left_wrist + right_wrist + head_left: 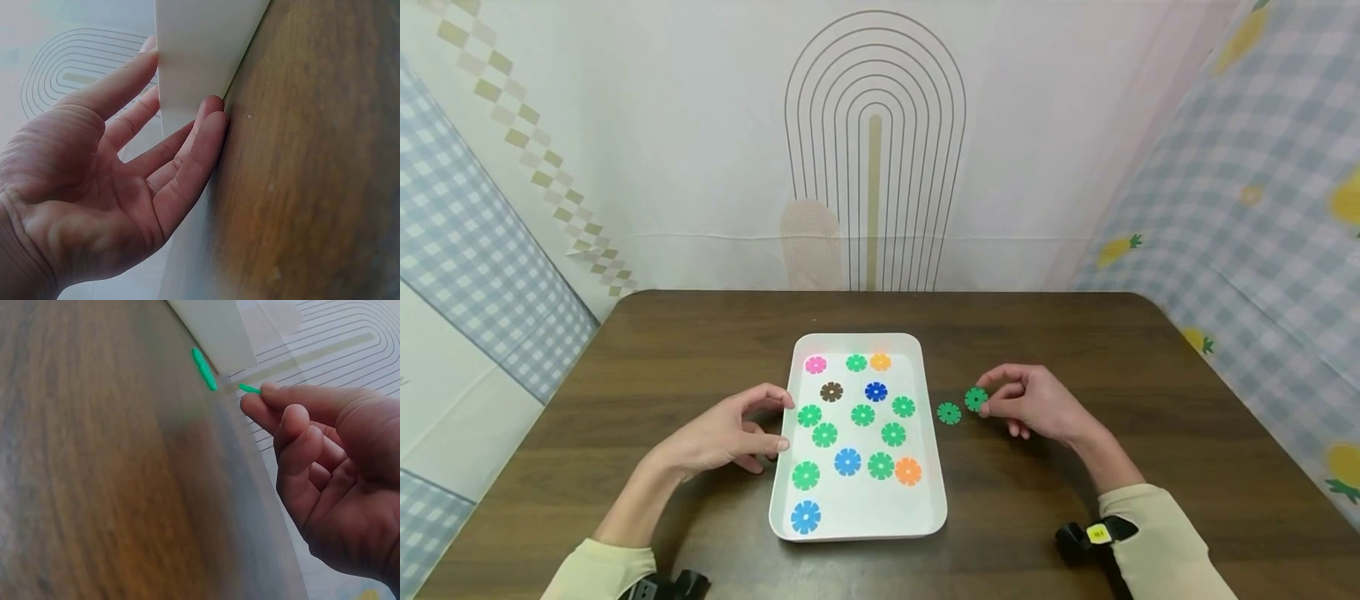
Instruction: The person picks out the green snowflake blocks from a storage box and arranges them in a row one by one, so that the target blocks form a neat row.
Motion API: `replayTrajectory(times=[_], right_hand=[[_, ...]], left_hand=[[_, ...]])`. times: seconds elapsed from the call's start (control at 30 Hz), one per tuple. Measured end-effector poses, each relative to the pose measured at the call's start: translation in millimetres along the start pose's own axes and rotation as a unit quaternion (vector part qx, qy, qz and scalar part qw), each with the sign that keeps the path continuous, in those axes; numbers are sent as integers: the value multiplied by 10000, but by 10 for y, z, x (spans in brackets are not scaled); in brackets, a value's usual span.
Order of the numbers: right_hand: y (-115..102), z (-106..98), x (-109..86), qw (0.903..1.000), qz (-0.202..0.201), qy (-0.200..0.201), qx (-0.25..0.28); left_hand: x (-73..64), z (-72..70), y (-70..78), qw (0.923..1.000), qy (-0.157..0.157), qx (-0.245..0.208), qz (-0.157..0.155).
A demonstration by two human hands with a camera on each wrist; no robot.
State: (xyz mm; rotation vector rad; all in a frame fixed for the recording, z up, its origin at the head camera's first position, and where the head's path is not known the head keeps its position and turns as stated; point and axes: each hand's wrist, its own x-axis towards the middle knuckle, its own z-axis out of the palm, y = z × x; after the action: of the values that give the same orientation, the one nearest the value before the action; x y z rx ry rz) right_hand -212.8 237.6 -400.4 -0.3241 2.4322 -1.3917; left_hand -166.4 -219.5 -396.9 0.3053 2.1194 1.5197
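Note:
A green notched plastic disc (976,399) is pinched between the thumb and index finger of my right hand (1028,402). In the right wrist view that disc (250,389) shows edge-on, clear of the table. A second green disc (949,413) lies flat on the table, beside the tray's right edge. My left hand (730,429) touches the left rim of the white tray (865,517) with thumb and index fingertips. Seen from the left wrist, its other fingers (194,150) are loosely bent beside the tray's outer wall (194,62).
Several notched discs lie spread flat in the tray: mostly green, with blue discs (847,462), orange ones (907,472), a pink one (816,365) and a brown one (831,392). The brown wooden table (1037,325) ends at a curtain (700,167) behind.

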Motion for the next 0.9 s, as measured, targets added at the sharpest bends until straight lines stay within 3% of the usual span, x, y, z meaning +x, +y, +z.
replayTrajectory(times=[0.43, 0.9], right_hand=[[14, 5, 9, 9996, 100, -243, -118], [24, 23, 10, 9996, 160, -237, -27]], left_hand=[[-4, 4, 14, 10000, 21, 37, 10], [-2, 6, -9, 10000, -14, -37, 83]])
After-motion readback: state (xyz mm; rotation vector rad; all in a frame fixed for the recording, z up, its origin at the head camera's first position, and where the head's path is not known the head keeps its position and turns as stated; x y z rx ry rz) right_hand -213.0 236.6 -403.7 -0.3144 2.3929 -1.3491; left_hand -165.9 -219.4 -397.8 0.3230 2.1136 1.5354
